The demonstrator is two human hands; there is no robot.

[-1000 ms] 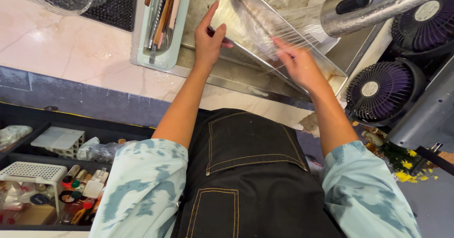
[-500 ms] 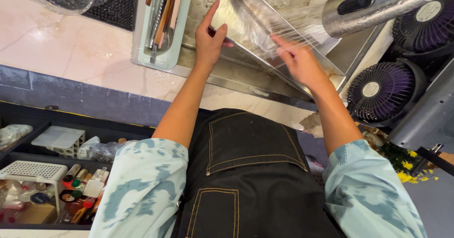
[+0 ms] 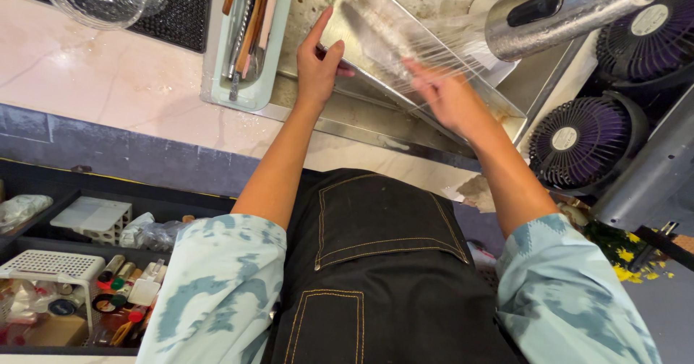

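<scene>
The left hand (image 3: pixel 318 67) grips the near-left end of a long shiny metal tray (image 3: pixel 376 39), tilted in the sink (image 3: pixel 361 118). Its long side runs toward the right. The right hand (image 3: pixel 444 93) rubs inside, fingers blurred, under the faucet (image 3: pixel 557 13) spray.

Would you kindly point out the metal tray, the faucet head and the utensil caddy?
Metal tray (image 3: pixel 376 28), head view, its flat inner face.
Faucet head (image 3: pixel 538 17), head view, its steel barrel.
Utensil caddy (image 3: pixel 249 93), head view, its pale green near rim.
</scene>
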